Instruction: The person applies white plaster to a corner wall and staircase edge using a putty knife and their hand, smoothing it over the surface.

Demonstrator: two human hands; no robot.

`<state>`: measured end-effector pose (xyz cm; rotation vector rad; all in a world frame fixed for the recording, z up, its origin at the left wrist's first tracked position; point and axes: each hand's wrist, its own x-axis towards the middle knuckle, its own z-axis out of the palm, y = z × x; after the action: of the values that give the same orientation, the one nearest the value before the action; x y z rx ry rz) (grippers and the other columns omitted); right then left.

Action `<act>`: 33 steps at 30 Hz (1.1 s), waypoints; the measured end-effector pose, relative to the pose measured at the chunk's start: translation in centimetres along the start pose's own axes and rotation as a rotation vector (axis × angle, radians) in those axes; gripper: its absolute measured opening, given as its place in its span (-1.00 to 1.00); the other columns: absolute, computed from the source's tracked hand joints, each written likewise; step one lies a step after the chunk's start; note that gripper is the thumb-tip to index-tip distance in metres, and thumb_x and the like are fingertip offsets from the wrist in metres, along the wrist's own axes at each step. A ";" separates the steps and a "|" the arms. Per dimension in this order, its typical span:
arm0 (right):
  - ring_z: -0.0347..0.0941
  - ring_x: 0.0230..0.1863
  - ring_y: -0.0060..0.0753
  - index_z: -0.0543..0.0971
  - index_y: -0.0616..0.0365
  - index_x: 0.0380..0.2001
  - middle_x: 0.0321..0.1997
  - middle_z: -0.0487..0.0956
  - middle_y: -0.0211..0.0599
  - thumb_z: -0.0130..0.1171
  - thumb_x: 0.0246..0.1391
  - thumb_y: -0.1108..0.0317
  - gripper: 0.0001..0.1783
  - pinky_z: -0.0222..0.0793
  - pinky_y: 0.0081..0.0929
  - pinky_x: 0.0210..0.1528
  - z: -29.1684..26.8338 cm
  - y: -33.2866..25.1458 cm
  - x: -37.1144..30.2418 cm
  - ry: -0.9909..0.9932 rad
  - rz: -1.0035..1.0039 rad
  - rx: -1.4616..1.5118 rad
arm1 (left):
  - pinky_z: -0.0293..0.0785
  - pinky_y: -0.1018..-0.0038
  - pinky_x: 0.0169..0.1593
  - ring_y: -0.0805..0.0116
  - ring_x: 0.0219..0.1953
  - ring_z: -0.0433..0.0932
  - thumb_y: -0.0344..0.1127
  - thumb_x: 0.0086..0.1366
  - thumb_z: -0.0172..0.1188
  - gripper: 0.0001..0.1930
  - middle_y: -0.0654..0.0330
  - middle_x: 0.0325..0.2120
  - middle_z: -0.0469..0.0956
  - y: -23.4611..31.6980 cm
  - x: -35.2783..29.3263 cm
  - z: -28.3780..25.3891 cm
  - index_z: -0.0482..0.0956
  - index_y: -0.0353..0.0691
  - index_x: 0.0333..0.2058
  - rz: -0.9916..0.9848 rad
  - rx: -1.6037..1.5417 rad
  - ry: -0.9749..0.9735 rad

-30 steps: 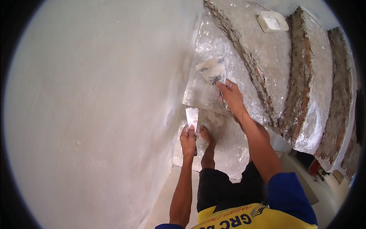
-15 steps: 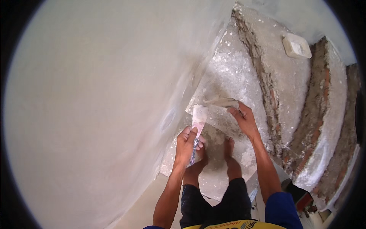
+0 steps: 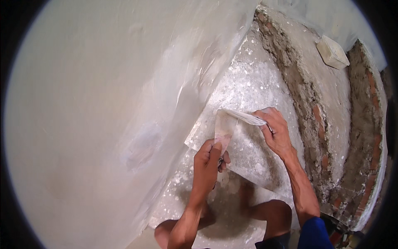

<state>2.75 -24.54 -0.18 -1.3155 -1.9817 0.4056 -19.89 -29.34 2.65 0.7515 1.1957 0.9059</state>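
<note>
In my left hand [image 3: 206, 166] is a putty knife [image 3: 224, 129], gripped near its neck with the thumb on the blade. The blade flares toward its far edge and bears pinkish and whitish smears; its handle is mostly hidden by my fingers. My right hand [image 3: 277, 129] is closed on a wide scraper blade [image 3: 244, 117], held nearly edge-on with pale paste on it. The far left end of this blade meets the top edge of the putty knife, over a spattered step. To the left of both hands stands the smooth plastered wall [image 3: 91, 108].
A cream plastic tub [image 3: 333, 53] sits on a higher step at the far right. Rough concrete steps [image 3: 286, 58] with exposed brick faces curve up on the right. A damp-looking patch [image 3: 143, 147] marks the wall. My bent knees [image 3: 273, 211] are below my hands.
My knees have bent and the view has come lower, nearer the steps. The scraper blade in my right hand has tilted and now meets the putty knife's top edge.
</note>
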 end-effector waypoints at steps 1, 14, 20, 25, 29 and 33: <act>0.37 -0.25 -0.16 0.56 0.19 -0.13 -0.32 0.46 -0.21 0.14 -0.11 0.66 -0.61 0.25 -0.29 -0.13 0.4 0.3 -0.2 0.010 -0.021 -0.017 | 0.28 0.62 -0.48 0.59 -0.59 0.38 -0.19 0.46 -0.03 -0.73 0.30 -0.60 0.49 -1.0 0.6 -0.1 0.53 -0.28 -0.18 0.058 -0.002 -0.003; 0.36 -0.25 -0.26 0.48 0.01 -0.14 -0.34 0.38 -0.34 0.15 0.07 0.43 -0.75 0.18 -0.27 -0.26 4.4 3.6 -2.0 0.229 -0.327 -0.723 | 0.26 0.61 -0.47 0.59 -0.58 0.33 -0.24 0.46 -0.07 -0.75 0.27 -0.59 0.46 -9.2 1.4 -2.8 0.50 -0.30 -0.23 0.540 -0.032 -0.188; 0.43 -0.46 -0.38 0.49 0.08 -0.30 -0.49 0.49 -0.35 0.06 0.24 0.20 -0.81 0.29 -0.38 -0.39 0.2 5.6 -2.4 0.169 0.034 -0.268 | 0.27 0.62 -0.48 0.60 -0.59 0.34 -0.20 0.46 -0.06 -0.68 0.27 -0.59 0.47 -8.8 0.6 -3.0 0.52 -0.34 -0.08 0.639 -0.016 -0.146; 0.23 -0.74 -0.73 0.50 0.16 -0.39 -0.65 0.42 -0.47 0.06 0.24 0.12 -0.68 0.15 -0.69 -0.69 -2.6 0.0 -4.0 -0.281 0.259 0.748 | 0.27 0.63 -0.49 0.59 -0.60 0.35 -0.17 0.44 -0.02 -0.71 0.28 -0.60 0.46 -11.4 1.6 -4.4 0.52 -0.30 -0.16 0.570 -0.035 -0.217; 0.20 -0.78 -0.73 0.61 0.29 -0.23 -0.68 0.40 -0.47 0.07 0.21 0.21 -0.67 0.11 -0.68 -0.75 -2.4 -0.4 -4.9 -0.541 0.294 0.810 | 0.28 0.63 -0.50 0.59 -0.62 0.36 -0.19 0.42 -0.01 -0.72 0.28 -0.62 0.47 -12.2 1.5 -4.2 0.52 -0.30 -0.18 0.549 -0.020 -0.274; 0.21 -0.79 -0.75 0.64 0.31 -0.23 -0.69 0.41 -0.47 0.07 0.21 0.22 -0.66 0.06 -0.71 -0.78 -2.0 0.5 -5.5 -0.596 0.301 0.808 | 0.27 0.64 -0.50 0.60 -0.62 0.35 -0.20 0.42 -0.01 -0.73 0.27 -0.62 0.47 -12.3 1.1 -3.8 0.52 -0.29 -0.19 0.576 0.001 -0.323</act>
<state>5.76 -29.47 -1.28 -0.9981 -1.7084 1.6978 -21.24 -33.92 -9.38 1.2259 0.6984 1.1944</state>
